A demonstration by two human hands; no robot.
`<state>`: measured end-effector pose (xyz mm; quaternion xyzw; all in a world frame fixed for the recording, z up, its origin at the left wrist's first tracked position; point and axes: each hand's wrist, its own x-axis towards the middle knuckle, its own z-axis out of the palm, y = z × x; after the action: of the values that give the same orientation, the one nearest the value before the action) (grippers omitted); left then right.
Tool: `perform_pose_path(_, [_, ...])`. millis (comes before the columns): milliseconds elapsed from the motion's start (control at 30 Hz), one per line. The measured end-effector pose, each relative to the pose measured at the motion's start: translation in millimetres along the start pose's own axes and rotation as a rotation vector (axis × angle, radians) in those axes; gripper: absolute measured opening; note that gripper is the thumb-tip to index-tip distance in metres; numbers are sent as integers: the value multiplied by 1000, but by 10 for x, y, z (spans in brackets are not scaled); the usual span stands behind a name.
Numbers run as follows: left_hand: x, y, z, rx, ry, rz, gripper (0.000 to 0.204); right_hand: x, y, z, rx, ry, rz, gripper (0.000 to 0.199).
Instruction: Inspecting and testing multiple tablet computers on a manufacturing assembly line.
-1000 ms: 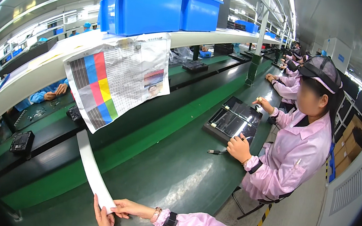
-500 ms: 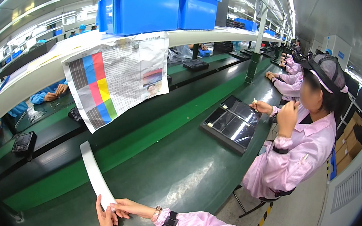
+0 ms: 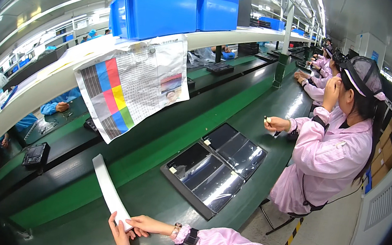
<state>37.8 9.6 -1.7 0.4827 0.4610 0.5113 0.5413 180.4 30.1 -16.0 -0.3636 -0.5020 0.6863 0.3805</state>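
Observation:
Both of my hands are together at the lower middle, at the near end of a long white strip [image 3: 107,187] that slants away to the upper left. My left hand [image 3: 121,239] grips its end from the left, fingers and thumb on either side. From the right, my right hand [image 3: 146,225] closes on the same end, with its fingertips partly hidden behind the strip. Ahead and to the right, a dark tray with glossy black panels [image 3: 215,166] lies on the green bench [image 3: 157,205]; small pale tabs show on the panels.
A co-worker in pink [image 3: 335,153] sits at the right, one hand [image 3: 277,124] holding a small pale thing. A colour-printed sheet [image 3: 132,84] hangs from the shelf [image 3: 70,79] below blue bins [image 3: 162,12]. A black device [image 3: 35,154] stands far left.
The panel tray has shifted nearer and to the left, away from the co-worker's hand. The co-worker's other hand has risen to the head. My hands still hold the white strip.

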Motion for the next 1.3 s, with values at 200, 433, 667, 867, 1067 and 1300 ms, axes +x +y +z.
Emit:
perform_pose_path(200, [-271,71,-31,-6,-17,-60,40,-544,-394,-216,-320,52,-9,37])
perform_pose_path(433, [-1045,577,-227,742,-318,-401,56,-1497,-1215,-2438,-1248,1153,-166,38])
perform_pose_path(667, [-1108,755,-210,1409,-556,-525,60,-2020,-1091,-3931,-933,1106,629,76])
perform_pose_path(867, [-854,534,-193,1311,-261,528,64,-2125,-795,-3851,-1067,1118,574,77])
perform_pose_path(1067, [-624,230,-164,1307,-277,421,76,-2042,-706,-3083,-1119,890,408,68])
perform_pose_path(1300, [-851,161,-656,1120,-276,114,83,-1771,-561,-1817,-1082,751,8,43])
